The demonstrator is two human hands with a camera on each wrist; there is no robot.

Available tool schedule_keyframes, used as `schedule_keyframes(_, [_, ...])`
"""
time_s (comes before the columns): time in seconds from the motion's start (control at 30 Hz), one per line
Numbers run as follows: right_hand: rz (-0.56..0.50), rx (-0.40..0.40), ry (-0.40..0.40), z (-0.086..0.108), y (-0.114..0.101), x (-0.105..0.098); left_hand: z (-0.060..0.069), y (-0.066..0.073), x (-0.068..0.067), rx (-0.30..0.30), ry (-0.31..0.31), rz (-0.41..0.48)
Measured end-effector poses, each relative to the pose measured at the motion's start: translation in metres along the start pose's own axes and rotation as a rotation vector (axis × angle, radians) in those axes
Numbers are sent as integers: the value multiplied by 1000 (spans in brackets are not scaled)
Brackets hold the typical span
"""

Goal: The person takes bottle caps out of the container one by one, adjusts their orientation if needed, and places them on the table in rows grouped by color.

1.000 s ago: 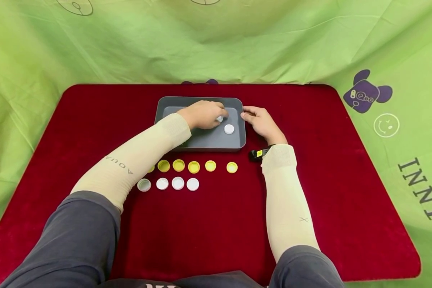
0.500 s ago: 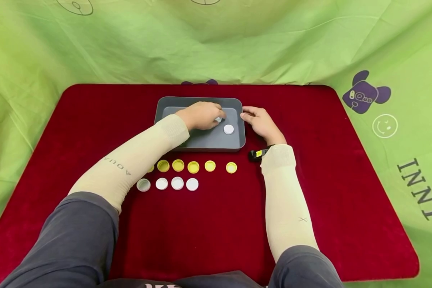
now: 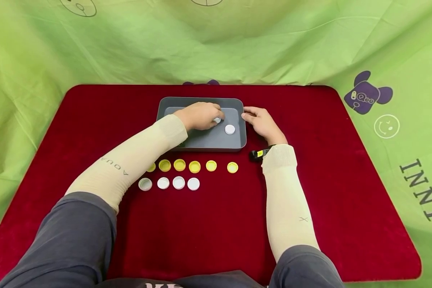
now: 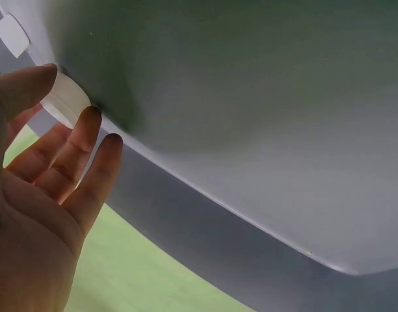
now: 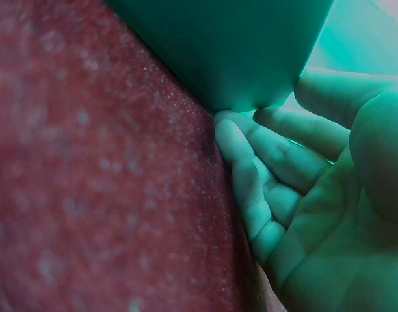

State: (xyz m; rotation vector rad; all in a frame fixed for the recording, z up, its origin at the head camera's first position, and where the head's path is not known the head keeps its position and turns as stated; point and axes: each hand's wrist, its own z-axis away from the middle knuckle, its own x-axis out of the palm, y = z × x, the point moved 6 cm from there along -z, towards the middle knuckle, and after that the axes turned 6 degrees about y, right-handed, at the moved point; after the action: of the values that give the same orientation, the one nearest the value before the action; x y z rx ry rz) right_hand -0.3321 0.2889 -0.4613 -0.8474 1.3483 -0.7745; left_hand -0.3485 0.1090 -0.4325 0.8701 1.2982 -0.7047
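Inside the grey tray (image 3: 209,143), my left hand (image 3: 200,115) pinches a white bottle cap (image 3: 217,119) between thumb and fingers, low over the tray floor. In the left wrist view the held cap (image 4: 67,103) stands tilted on edge near the tray's far side. A second white cap (image 3: 229,129) lies on the tray floor, to the right of that hand. My right hand (image 3: 263,123) rests against the outside of the tray's right wall, its fingers touching but not wrapped round it. The right wrist view shows these fingers (image 5: 235,143) at the tray's lower corner.
In front of the tray, a row of several yellow caps (image 3: 195,167) lies on the red cloth (image 3: 216,232). Nearer to me is a row of several white caps (image 3: 193,184). My left forearm partly covers the left end of the yellow row. A green curtain (image 3: 216,44) hangs behind.
My left hand has shifted slightly left inside the tray, with the pinched cap. The right hand, the tray and the rows of caps have stayed in place.
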Motion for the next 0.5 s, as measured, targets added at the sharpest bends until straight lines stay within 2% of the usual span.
schedule_keyframes(0.3, [3,1,3,1,1,0,7,-3,-2,0,32,-9])
schedule_keyframes(0.5, [2,-4,8,0,1,-1,11,-1,-5,0,30,1])
